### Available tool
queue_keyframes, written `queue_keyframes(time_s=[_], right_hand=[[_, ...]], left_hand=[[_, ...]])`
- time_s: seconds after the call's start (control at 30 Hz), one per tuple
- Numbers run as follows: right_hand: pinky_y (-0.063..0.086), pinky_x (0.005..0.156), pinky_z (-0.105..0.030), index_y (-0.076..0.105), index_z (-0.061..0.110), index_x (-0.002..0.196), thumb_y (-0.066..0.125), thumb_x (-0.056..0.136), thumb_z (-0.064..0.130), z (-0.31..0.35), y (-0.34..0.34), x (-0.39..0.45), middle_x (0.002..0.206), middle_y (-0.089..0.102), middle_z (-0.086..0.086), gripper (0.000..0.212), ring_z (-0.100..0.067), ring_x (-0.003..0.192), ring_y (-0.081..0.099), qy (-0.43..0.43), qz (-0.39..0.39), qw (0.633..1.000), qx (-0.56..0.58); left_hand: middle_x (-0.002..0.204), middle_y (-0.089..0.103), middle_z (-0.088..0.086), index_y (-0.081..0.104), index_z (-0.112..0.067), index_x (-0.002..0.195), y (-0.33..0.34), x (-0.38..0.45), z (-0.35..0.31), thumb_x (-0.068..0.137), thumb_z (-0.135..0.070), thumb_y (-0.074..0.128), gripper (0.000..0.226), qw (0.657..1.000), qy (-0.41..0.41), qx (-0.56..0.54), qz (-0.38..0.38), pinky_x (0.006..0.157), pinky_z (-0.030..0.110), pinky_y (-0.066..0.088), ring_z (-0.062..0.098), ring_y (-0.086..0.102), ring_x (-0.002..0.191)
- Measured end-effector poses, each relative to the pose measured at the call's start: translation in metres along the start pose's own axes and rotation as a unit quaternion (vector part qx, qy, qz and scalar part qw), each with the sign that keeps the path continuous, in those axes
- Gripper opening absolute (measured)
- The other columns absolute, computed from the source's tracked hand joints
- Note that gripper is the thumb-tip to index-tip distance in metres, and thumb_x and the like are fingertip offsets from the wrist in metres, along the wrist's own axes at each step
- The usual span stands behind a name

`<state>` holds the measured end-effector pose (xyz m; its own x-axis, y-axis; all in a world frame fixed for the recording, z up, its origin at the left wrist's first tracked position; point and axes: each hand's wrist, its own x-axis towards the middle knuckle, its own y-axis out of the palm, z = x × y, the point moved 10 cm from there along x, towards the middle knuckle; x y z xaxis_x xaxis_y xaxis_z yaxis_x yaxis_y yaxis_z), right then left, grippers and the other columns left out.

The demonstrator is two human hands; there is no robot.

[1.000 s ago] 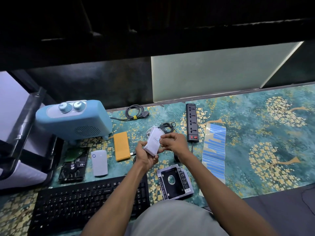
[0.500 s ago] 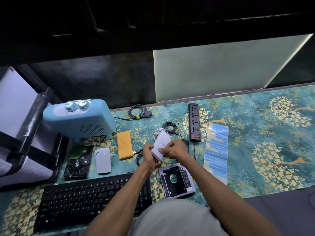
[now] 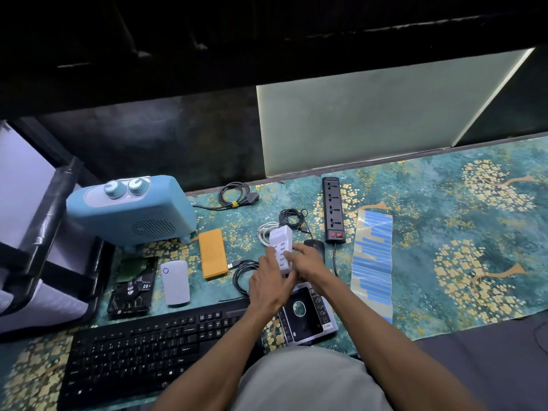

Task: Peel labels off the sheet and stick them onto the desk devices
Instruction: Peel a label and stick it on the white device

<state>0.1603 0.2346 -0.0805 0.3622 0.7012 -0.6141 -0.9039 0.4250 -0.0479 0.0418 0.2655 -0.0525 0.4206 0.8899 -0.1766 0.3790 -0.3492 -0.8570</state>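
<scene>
Both hands work the white USB charger (image 3: 281,247): left hand (image 3: 271,284) grips it, right hand (image 3: 308,262) presses its face, seemingly smoothing a label. Next, the label sheet (image 3: 373,256) at three o'clock.

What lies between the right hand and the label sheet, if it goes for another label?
Only the black cord of the power strip, lying flat. The right hand is on the white USB charger; the label sheet lies uncovered to its right.

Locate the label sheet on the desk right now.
In the head view, the label sheet lies flat on the patterned mat to the right of both hands, just right of the black power strip and its cord.
</scene>
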Motion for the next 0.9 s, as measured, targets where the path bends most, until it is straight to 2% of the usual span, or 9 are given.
queue_keyframes(time_s=[0.1,0.2,0.3,0.37,0.43,0.5,0.53,0.7,0.9], right_hand=[[0.064,0.076,-0.045,0.067,0.005,0.122,0.055,0.092,-0.001,-0.003,-0.005,0.0,0.11,0.074,-0.02,0.032,-0.035,0.094,0.074,0.0,-0.015,0.999,-0.041],[0.064,0.061,-0.04,0.066,0.005,0.121,0.05,0.093,0.0,-0.009,-0.009,-0.001,0.108,0.072,-0.021,0.033,-0.035,0.084,0.074,0.026,-0.008,0.999,-0.039],[0.06,0.054,-0.033,0.066,0.005,0.123,0.05,0.094,0.002,-0.013,-0.01,-0.004,0.104,0.071,-0.018,0.033,-0.032,0.079,0.073,0.034,-0.002,0.999,-0.034],[0.063,0.06,-0.038,0.067,0.006,0.122,0.05,0.094,0.003,-0.014,-0.012,-0.003,0.105,0.071,-0.018,0.033,-0.033,0.083,0.072,0.03,-0.002,0.999,-0.036],[0.064,0.065,-0.041,0.067,0.007,0.121,0.05,0.094,0.005,-0.014,-0.014,0.0,0.107,0.071,-0.018,0.032,-0.036,0.087,0.073,0.033,-0.005,0.999,-0.036],[0.065,0.067,-0.044,0.067,0.006,0.119,0.05,0.094,0.005,-0.013,-0.016,0.003,0.107,0.071,-0.018,0.03,-0.039,0.092,0.074,0.038,-0.007,0.999,-0.032],[0.065,0.068,-0.045,0.067,0.005,0.119,0.05,0.094,0.005,-0.012,-0.016,0.004,0.108,0.071,-0.019,0.03,-0.04,0.093,0.074,0.04,-0.006,0.999,-0.032],[0.065,0.072,-0.049,0.068,0.003,0.117,0.05,0.095,0.008,-0.01,-0.013,0.013,0.113,0.071,-0.02,0.029,-0.037,0.092,0.075,0.025,-0.003,0.997,-0.074],[0.064,0.079,-0.044,0.061,0.012,0.136,0.056,0.096,0.001,0.002,0.0,0.018,0.126,0.07,-0.013,0.042,-0.033,0.104,0.073,-0.032,-0.031,0.981,-0.189]], left_hand=[[0.1,0.065,0.002,0.038,-0.026,0.134,-0.003,0.001,-0.006,0.082,-0.059,0.05,0.063,0.999,0.042,-0.013,0.008,0.068,0.035,0.046,0.025,0.06,0.081],[0.071,0.062,-0.003,0.051,-0.026,0.106,-0.019,0.01,0.01,0.083,-0.05,0.045,0.034,0.992,-0.037,-0.104,-0.057,0.055,0.029,0.04,0.021,0.058,0.063],[0.082,0.065,0.002,0.052,-0.021,0.097,-0.013,0.034,0.036,0.096,-0.039,0.044,0.02,0.967,-0.177,-0.181,-0.04,0.064,0.037,0.052,0.026,0.064,0.072],[0.086,0.071,0.007,0.055,-0.017,0.103,0.001,0.052,0.038,0.099,-0.032,0.043,0.02,0.937,-0.221,-0.27,0.027,0.055,0.035,0.055,0.028,0.068,0.067],[0.086,0.075,0.014,0.062,-0.012,0.106,0.011,0.067,0.038,0.095,-0.028,0.046,0.025,0.889,-0.265,-0.366,0.078,0.052,0.033,0.056,0.031,0.073,0.067],[0.085,0.075,0.019,0.065,-0.007,0.101,0.017,0.072,0.037,0.092,-0.024,0.051,0.024,0.832,-0.309,-0.448,0.108,0.058,0.037,0.059,0.034,0.074,0.072],[0.085,0.074,0.02,0.065,-0.006,0.101,0.019,0.074,0.038,0.093,-0.025,0.053,0.024,0.818,-0.318,-0.466,0.112,0.061,0.038,0.059,0.034,0.073,0.073],[0.089,0.072,0.016,0.062,-0.009,0.117,0.006,0.092,0.045,0.099,-0.036,0.056,0.033,0.816,-0.295,-0.493,0.057,0.074,0.041,0.059,0.03,0.071,0.079],[0.137,0.055,0.019,0.041,-0.008,0.151,-0.009,0.11,0.047,0.098,-0.028,0.06,0.059,0.801,-0.285,-0.525,0.053,0.096,0.046,0.053,0.037,0.061,0.116]])
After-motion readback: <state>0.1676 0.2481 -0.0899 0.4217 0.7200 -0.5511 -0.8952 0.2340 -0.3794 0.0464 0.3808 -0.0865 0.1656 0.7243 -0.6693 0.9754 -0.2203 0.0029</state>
